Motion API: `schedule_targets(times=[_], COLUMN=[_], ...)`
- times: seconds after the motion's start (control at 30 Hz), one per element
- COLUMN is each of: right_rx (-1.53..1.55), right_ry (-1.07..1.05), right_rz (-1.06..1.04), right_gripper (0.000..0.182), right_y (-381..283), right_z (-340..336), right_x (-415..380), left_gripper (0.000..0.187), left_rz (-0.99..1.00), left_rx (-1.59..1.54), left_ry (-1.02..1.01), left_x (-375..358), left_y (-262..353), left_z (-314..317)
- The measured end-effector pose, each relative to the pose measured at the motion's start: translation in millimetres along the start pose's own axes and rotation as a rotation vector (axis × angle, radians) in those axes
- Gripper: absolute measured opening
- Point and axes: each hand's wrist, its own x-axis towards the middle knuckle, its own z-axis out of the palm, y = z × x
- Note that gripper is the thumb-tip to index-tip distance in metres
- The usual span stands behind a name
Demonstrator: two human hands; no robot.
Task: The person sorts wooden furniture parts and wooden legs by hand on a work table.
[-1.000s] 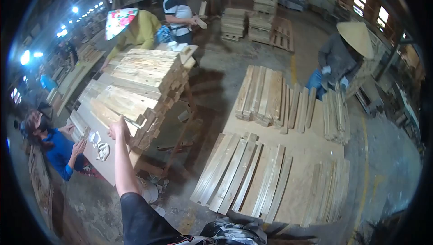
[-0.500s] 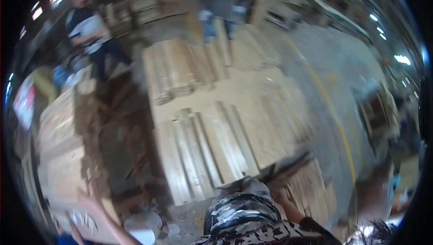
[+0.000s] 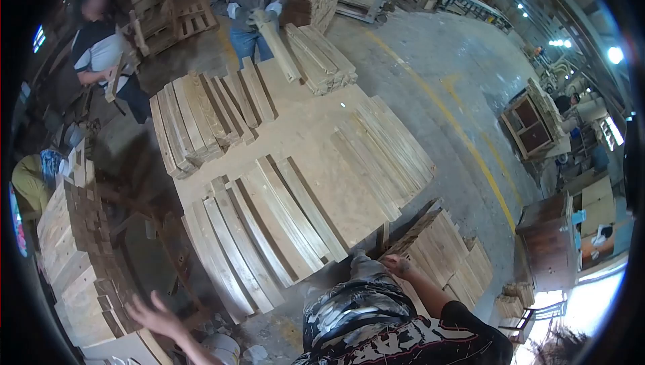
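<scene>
My left hand [image 3: 156, 316] is at the lower left with its fingers spread and nothing in it, beside a tall stack of wooden boards [image 3: 74, 274]. On the other side of my body, my right hand [image 3: 399, 265] hangs near a lower pile of planks [image 3: 440, 254]. Its fingers look loosely apart, and it holds nothing that shows. In front of me is a wide board-topped table [image 3: 306, 140]. Long pale wood strips [image 3: 232, 251] lie in a row along its near edge, with more strips [image 3: 386, 153] on its right side.
Across the table a person [image 3: 250, 2] in gloves holds wood pieces [image 3: 279, 49]. Another person [image 3: 104, 49] at the upper left holds a piece too. Stacked strips [image 3: 195, 119] stand at the table's far left. A white bucket [image 3: 222, 346] is by my left arm. A cabinet [image 3: 547, 237] stands right.
The view has turned, so the table sits further left and looks sharper. My left hand has moved away from the boards' surface with fingers spread. My right hand now shows more fully.
</scene>
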Motion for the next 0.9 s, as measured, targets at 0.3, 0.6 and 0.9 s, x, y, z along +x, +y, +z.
schedule_targets(times=[0.3, 0.6, 0.9], right_rx=[0.434, 0.348, 0.606], right_ry=[0.325, -0.410, -0.499], right_rz=[-0.116, -0.381, -0.204], right_gripper=[0.052, 0.043, 0.043], right_y=[61, 54, 45], right_z=[-65, -83, -122], right_x=[150, 165, 174], left_gripper=[0.035, 0.063, 0.035], left_rz=[-0.179, 0.025, -0.539], left_rx=[-0.650, -0.500, -0.945], left_ry=[-0.499, -1.247, -1.607], left_x=[-185, -348, -345], left_y=[301, 613, 585], left_z=[-14, -25, -10])
